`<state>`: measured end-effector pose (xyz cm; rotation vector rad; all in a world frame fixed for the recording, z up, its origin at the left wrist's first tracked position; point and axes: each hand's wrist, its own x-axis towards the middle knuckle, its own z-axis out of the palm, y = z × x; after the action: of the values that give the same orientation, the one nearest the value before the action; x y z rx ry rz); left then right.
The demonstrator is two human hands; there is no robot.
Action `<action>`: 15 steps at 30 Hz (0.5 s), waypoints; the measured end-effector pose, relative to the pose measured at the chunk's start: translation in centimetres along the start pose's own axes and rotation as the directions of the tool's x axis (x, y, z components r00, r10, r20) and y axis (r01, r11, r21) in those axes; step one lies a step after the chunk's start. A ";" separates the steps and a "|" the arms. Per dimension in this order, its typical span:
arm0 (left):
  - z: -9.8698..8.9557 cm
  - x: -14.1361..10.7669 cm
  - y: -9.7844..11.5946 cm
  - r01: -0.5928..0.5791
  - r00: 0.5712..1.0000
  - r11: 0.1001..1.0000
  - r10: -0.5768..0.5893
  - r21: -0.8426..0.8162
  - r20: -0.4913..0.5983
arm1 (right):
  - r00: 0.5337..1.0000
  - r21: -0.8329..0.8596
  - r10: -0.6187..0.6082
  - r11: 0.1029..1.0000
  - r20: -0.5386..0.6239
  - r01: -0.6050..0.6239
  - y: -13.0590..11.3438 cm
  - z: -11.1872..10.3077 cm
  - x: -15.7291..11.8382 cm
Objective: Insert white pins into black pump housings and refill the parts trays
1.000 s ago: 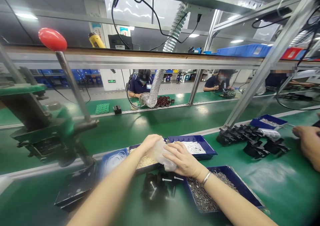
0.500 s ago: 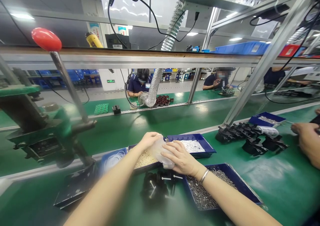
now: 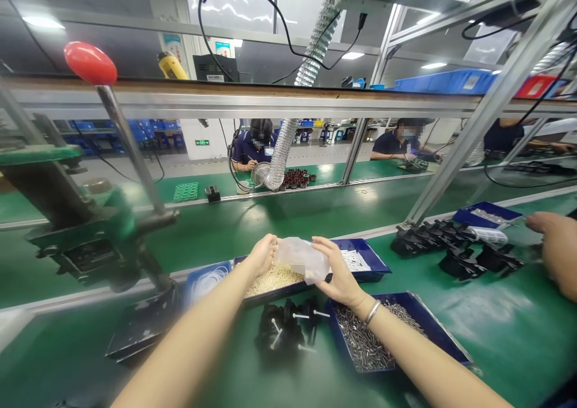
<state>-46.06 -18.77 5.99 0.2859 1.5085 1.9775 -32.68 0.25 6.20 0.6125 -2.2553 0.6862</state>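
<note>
A translucent white plastic bag (image 3: 301, 258) is stretched between my two hands above the parts trays. My left hand (image 3: 264, 255) is closed on its left end. On the right end, my right hand (image 3: 336, 270) grips it between thumb and fingers. Below the bag lies a tray of small cream-coloured pieces (image 3: 274, 280). Behind my right hand is a blue tray (image 3: 376, 264) with white strips. Nearer to me, black parts (image 3: 282, 327) with white pins stand on the green bench. My right forearm passes over a blue tray of metal screws (image 3: 367, 342).
A lever press with a red knob (image 3: 90, 62) stands at left, beside a blue tray of clear rings (image 3: 207, 282). Black assemblies (image 3: 460, 264) lie at right, near a co-worker's hand (image 3: 556, 246). An aluminium post (image 3: 487, 107) slants up at right. Other people sit across the bench.
My right hand has shifted from lying over the bag to its right end. The bag now looks spread wider between my hands. The co-worker's hand at right has moved slightly.
</note>
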 end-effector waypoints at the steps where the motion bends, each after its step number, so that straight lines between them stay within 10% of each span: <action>1: 0.0 -0.2 0.0 0.008 1.000 0.999 -0.008 -0.037 0.013 | 1.000 0.021 0.016 1.000 -0.014 -0.016 0.1 -0.1 0.1; 9: 1.2 -1.8 -0.7 0.122 0.989 0.974 -0.103 -0.192 0.106 | 0.981 0.020 0.163 0.986 0.102 -0.166 0.5 -1.4 3.4; 15: 2.2 -1.2 -1.4 0.062 0.994 0.970 -0.083 -0.235 -0.078 | 0.949 -0.032 0.270 0.963 0.164 -0.268 -0.4 -1.6 6.8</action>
<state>-43.54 -17.53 5.66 0.0455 1.3030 2.1061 -36.09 -0.65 12.25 0.3709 -2.5265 0.7812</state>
